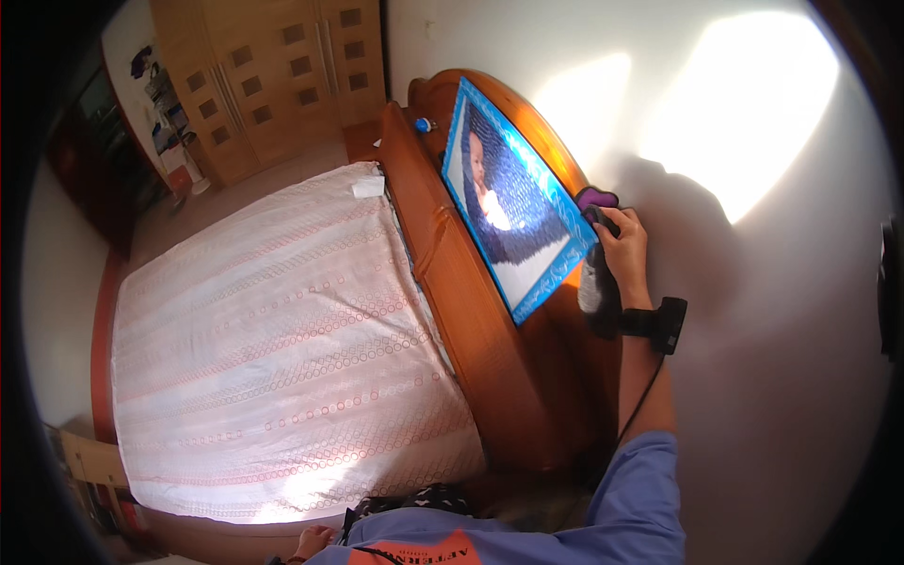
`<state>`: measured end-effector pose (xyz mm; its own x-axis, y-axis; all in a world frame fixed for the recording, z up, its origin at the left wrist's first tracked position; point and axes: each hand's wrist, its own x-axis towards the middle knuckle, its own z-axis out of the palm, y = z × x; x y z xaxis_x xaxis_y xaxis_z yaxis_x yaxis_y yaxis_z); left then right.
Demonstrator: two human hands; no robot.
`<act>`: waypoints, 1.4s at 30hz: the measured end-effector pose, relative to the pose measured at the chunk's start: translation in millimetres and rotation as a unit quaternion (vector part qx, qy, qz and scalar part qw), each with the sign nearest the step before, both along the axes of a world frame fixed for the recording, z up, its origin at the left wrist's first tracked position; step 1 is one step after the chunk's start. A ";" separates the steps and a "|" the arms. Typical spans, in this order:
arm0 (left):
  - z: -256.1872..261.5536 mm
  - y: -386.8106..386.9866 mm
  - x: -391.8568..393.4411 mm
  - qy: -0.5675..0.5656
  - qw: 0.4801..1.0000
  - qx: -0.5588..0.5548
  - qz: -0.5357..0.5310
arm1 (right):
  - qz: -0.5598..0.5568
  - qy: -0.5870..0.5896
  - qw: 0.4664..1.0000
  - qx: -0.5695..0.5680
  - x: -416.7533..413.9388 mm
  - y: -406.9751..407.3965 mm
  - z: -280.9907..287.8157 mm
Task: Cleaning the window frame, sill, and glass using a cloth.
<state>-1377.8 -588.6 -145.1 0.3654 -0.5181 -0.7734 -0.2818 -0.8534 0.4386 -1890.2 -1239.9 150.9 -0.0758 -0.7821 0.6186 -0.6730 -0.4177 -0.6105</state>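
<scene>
My right hand (623, 244) grips a dark grey and purple soft item (599, 199), perhaps a cloth, at the near right corner of a large framed portrait (519, 191). The portrait has a bright blue patterned border and leans on the curved wooden headboard (547, 134) of a bed. Below the hand, a grey fuzzy piece (598, 293) hangs against the headboard; whether it belongs to the held item is unclear. My left hand (314, 542) is low at the bottom edge, beside my body, partly cut off; its fingers look curled.
A bed (296, 339) with a pale pink patterned sheet spreads to the left. A white paper or tissue (369, 186) lies at its far corner. A small blue and white object (424, 125) sits on the headboard ledge (438, 240). The white wall (777, 282) rises on the right; a wooden wardrobe (275, 70) stands beyond.
</scene>
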 end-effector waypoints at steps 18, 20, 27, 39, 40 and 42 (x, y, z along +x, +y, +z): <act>0.1 -46.6 -63.0 0.041 0.979 0.029 0.197 | 0.027 0.322 0.945 0.044 146.2 -290.7 62.1; 5.2 -55.7 -65.1 0.046 0.976 0.034 0.211 | 0.020 0.323 0.946 0.036 148.7 -317.4 58.4; 25.7 -63.1 -73.0 0.040 0.965 0.038 0.256 | 0.001 0.326 0.945 0.012 189.3 -337.7 59.1; 45.4 -41.6 -80.2 0.037 0.956 0.043 0.287 | -0.006 0.376 0.926 0.024 207.7 -342.0 60.0; 44.7 -39.4 -78.1 0.036 0.956 0.042 0.288 | 0.006 0.396 0.918 0.030 209.1 -333.0 62.5; 44.2 -33.1 -75.3 0.037 0.957 0.040 0.286 | 0.015 0.431 0.902 0.025 202.4 -319.4 63.7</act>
<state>-1453.1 -621.6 -100.9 0.5149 -0.1873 -0.8366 0.2707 -0.8904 0.3659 -1687.8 -1559.3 214.6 0.4385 -0.8047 0.4003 -0.8952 -0.4303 0.1156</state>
